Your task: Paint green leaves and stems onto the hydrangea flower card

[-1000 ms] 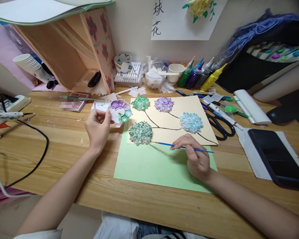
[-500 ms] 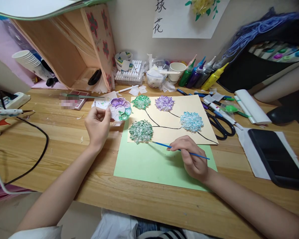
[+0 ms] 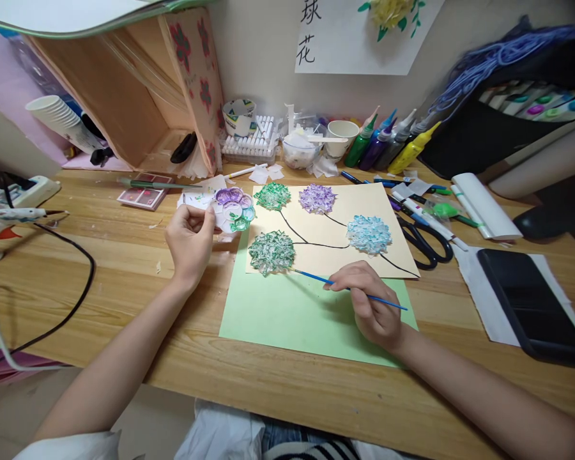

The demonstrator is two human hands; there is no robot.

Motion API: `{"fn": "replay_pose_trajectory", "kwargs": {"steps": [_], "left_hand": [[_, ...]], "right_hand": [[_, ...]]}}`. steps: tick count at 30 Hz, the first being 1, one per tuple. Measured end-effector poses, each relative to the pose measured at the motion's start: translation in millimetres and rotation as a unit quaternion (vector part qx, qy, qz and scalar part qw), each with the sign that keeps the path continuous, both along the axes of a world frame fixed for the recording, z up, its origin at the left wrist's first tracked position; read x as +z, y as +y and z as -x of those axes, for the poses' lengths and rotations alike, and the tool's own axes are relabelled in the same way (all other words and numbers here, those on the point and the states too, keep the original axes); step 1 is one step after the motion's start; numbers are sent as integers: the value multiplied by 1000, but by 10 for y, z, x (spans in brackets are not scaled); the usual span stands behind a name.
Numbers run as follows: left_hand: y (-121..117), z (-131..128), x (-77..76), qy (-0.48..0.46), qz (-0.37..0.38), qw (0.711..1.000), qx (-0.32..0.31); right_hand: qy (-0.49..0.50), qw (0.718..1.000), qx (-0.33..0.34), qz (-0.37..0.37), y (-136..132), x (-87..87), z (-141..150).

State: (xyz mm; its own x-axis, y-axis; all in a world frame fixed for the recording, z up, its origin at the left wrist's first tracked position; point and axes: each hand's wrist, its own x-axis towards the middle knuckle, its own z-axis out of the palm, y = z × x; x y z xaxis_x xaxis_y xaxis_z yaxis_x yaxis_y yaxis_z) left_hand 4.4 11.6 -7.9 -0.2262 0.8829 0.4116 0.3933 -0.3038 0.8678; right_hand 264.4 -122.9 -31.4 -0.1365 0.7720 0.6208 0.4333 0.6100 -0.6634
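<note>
I find the left hand (image 3: pixel 189 241) closed, thumb against fingers, on the edge of a flower-shaped plastic palette (image 3: pixel 233 209) stained purple and green, raised beside the artwork. The right hand (image 3: pixel 374 300) grips a slim blue-handled paintbrush (image 3: pixel 316 278) like a pen. I place its tip at the lower right edge of a dark-green-and-white, ruffled round flower (image 3: pixel 271 252); I cannot tell whether they touch. This flower sits at the near left corner of a cream paper sheet (image 3: pixel 316 260), which also bears a bright green flower (image 3: pixel 273 196), a purple flower (image 3: pixel 317 199) and a pale blue flower (image 3: pixel 368 234), with black drawn stems. The cream sheet overlaps a light green paper sheet (image 3: pixel 278 313) on the wooden table (image 3: pixel 191 364). Farther out, I record a white paper cup (image 3: pixel 342 137) near a yellow nozzle-tipped bottle (image 3: pixel 414 150), and a white glue gun (image 3: pixel 4 217) at far left.
</note>
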Motion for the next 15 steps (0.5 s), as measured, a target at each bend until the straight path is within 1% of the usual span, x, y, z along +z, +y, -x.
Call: {"fn": "replay_pose_trajectory", "kwargs": {"steps": [4,10,15], "left_hand": [[3,0,-3,-6,-6,1000,-4],[-4,-5,3,-11,-2,1000,-7],[-11,-9,10,-10,3,1000,-6]], "right_hand": [[23,1000,0,-16,-22,-6,-32],[-17,1000,-4,-12,-6,1,-11],[-2,999,-10,-43,-30,16,-31]]}}
